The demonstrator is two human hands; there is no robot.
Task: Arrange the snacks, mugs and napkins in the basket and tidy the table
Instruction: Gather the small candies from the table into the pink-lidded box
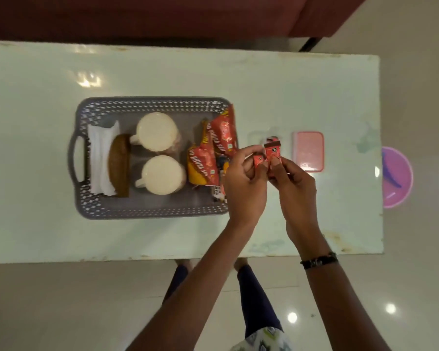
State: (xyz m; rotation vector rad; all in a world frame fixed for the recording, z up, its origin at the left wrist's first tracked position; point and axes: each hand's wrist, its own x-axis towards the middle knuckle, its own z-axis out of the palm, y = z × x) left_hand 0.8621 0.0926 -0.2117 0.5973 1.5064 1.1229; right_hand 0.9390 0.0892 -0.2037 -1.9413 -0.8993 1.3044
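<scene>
A grey perforated basket [152, 105] sits on the pale table [162, 69]. Inside it lie white napkins [99, 158] at the left, a brown oblong piece [119, 164] beside them, two white mugs [157, 131] [162, 174] in the middle, and red-orange snack packets [208, 158] leaning at the right end. Just right of the basket, above the table, my left hand [243, 181] pinches a small red packet [258, 160], and my right hand [293, 183] grips another small red packet [273, 153]. The two hands touch each other.
A pink lidded box [308, 151] lies on the table right of my hands. Beyond the table's right edge a pink round bin [397, 177] stands on the floor. A dark red sofa [162, 16] runs behind the table's far edge.
</scene>
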